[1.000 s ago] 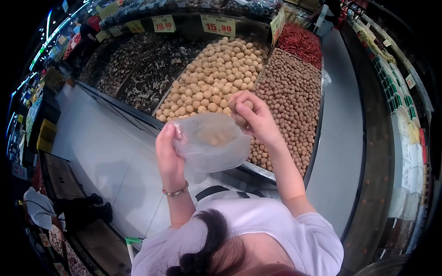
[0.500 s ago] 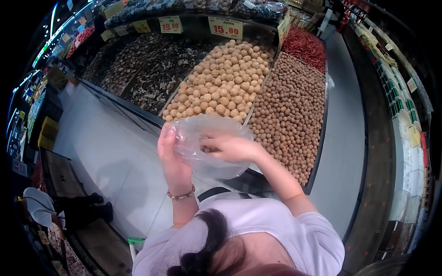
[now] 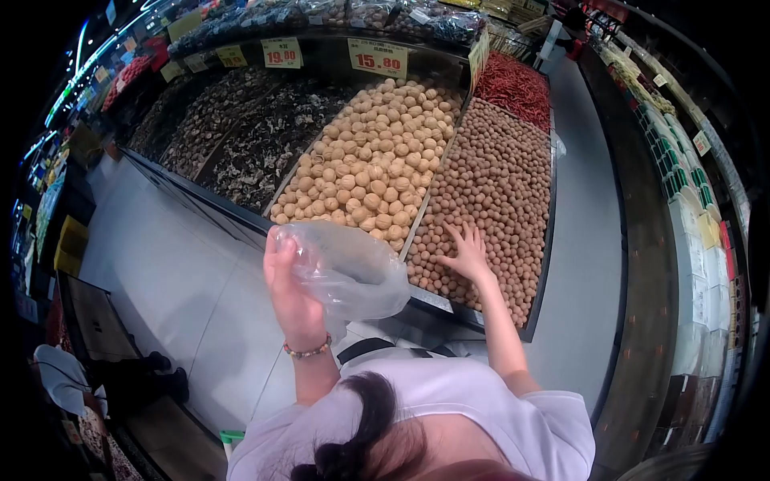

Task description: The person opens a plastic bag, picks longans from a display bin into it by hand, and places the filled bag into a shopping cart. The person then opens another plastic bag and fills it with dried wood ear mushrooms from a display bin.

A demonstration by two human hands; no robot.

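The left hand (image 3: 293,284) holds a clear plastic bag (image 3: 349,276) at its left side, near the front edge of the bench (image 3: 431,298). Its fingers are closed on the thin film, a grip that probably lets the rest of the bag hang loose, with its bulging side toward the right. What lies inside cannot be made out. A beaded bracelet (image 3: 308,349) circles that wrist.

The right hand (image 3: 467,253) reaches over the near end of the small brown round nuts (image 3: 501,184), palm down. Its fingers are spread wide, and nothing shows between them; whether the fingertips touch the heap cannot be told.

To the left of the brown heap lie larger pale walnuts (image 3: 373,160), parted from it by a narrow divider (image 3: 416,225), presumably so the two kinds do not mix. Dark dried goods (image 3: 265,136) fill the bench farther left, and red chillies (image 3: 515,88) lie at the far right.

Price cards stand along the far side, likely raised there to face shoppers: one card (image 3: 378,58) reads 15.80 in red behind the walnuts, and another (image 3: 282,54), to its left, reads 19.80. The smaller printing on both is too blurred to read.
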